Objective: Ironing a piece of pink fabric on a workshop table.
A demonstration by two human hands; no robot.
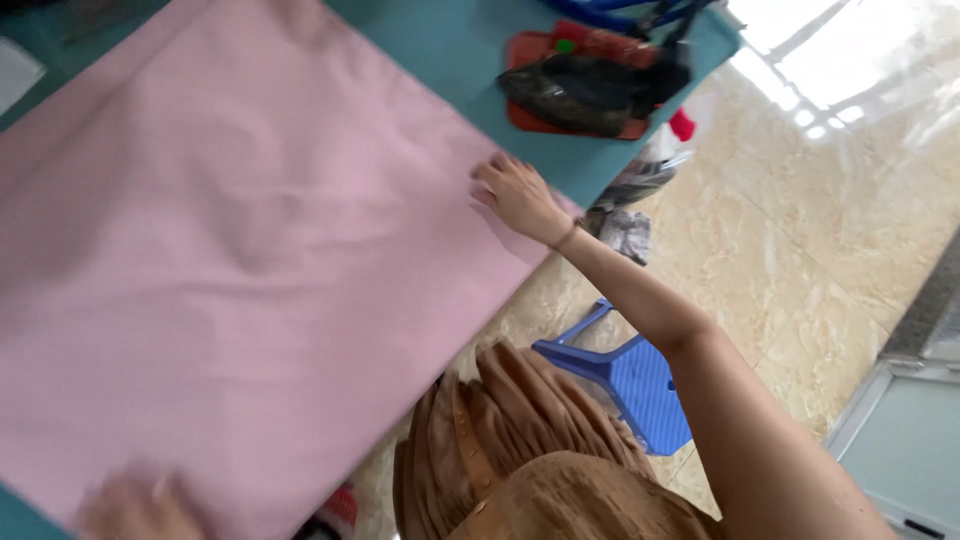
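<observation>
A large pink fabric sheet (230, 240) lies spread over a teal table (450, 50). My right hand (515, 195) rests flat on the fabric's right edge, fingers apart, near the table's edge. My left hand (135, 505), blurred, presses on the fabric's near corner at the bottom left. Neither hand visibly pinches the cloth. My brown pleated clothing (520, 450) shows at the bottom centre.
A dark iron-like object on a red mat (590, 85) sits at the table's far right, with blue cords (620, 12) behind it. A blue plastic stool (630, 375) stands on the beige marble floor. Crumpled cloth scraps (625, 230) lie by the table's edge.
</observation>
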